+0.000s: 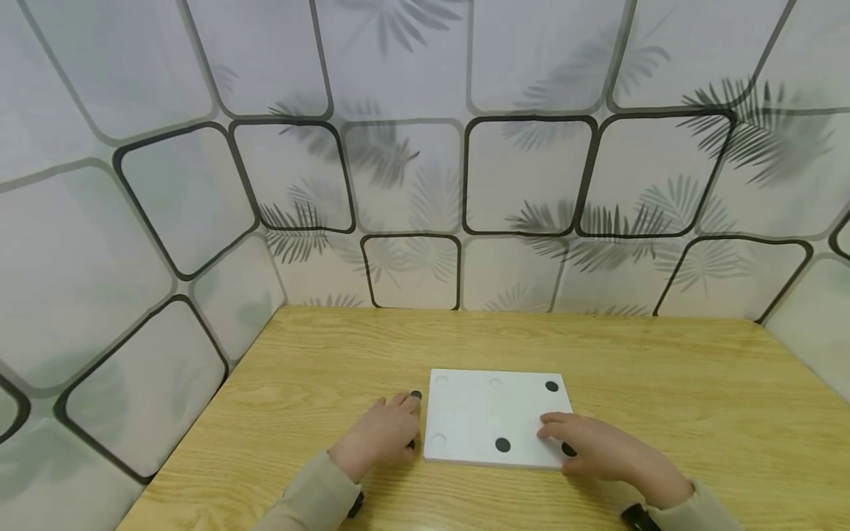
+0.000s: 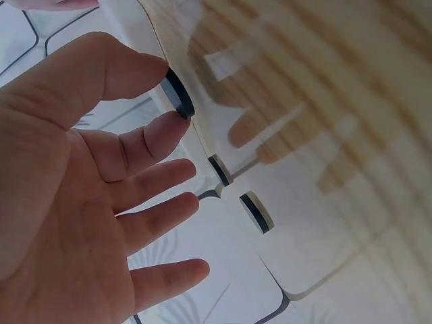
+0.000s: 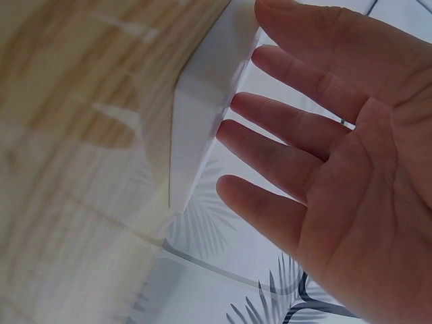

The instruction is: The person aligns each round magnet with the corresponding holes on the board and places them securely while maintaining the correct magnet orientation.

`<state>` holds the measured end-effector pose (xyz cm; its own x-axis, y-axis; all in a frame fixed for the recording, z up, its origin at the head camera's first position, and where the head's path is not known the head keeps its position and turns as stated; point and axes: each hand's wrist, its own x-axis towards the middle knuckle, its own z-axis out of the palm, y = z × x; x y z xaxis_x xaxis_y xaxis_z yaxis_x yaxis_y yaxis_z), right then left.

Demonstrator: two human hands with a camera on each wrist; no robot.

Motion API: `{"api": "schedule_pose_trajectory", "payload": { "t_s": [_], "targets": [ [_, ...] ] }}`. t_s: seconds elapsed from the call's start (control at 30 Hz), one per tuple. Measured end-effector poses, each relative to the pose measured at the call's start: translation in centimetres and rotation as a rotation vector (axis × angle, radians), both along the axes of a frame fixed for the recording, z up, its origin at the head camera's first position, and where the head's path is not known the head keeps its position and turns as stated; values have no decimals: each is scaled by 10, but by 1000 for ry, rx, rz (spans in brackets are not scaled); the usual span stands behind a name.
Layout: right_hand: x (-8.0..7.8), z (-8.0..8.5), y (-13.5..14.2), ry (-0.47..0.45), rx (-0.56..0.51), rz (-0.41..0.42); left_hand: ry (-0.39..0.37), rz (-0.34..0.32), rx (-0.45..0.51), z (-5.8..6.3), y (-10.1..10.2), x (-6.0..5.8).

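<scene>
A white board (image 1: 478,413) with round recesses lies on the table, several black discs in it, among them one disc (image 1: 502,445) at the near middle. My left hand (image 1: 381,435) is left of the board and pinches a black disc (image 2: 177,93) on edge between thumb and forefinger, low over the wood. Past its other fingers, two more black discs (image 2: 256,212) lie flat on the table. My right hand (image 1: 591,446) rests at the board's right end, fingers spread and fairly straight (image 3: 277,128), fingertips at the board. A black disc (image 1: 569,448) shows between its thumb and fingers.
The wooden table (image 1: 664,383) carries the board near its middle. Patterned cloth walls (image 1: 412,177) with rounded squares and leaves enclose the table at the back and sides. Round recesses without discs (image 1: 441,380) show along the board's left part and top middle.
</scene>
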<state>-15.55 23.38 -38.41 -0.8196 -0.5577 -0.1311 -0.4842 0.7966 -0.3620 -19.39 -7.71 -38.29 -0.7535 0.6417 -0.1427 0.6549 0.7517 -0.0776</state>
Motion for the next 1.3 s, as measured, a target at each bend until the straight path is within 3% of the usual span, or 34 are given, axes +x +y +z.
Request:
{"api": "schedule_pose_trajectory", "payload": {
  "t_s": [0.43, 0.83, 1.07, 1.3],
  "targets": [
    [0, 1, -1, -37, -2, -18, 38, -3, 36, 4, -2, -5],
    [-1, 0, 0, -15, 1, 5, 51, -10, 74, 13, 6, -6],
    [-1, 1, 0, -17, 2, 10, 84, -28, 43, 14, 10, -7],
    [0, 0, 0, 2, 13, 12, 55, -7, 51, 17, 15, -10]
  ]
}}
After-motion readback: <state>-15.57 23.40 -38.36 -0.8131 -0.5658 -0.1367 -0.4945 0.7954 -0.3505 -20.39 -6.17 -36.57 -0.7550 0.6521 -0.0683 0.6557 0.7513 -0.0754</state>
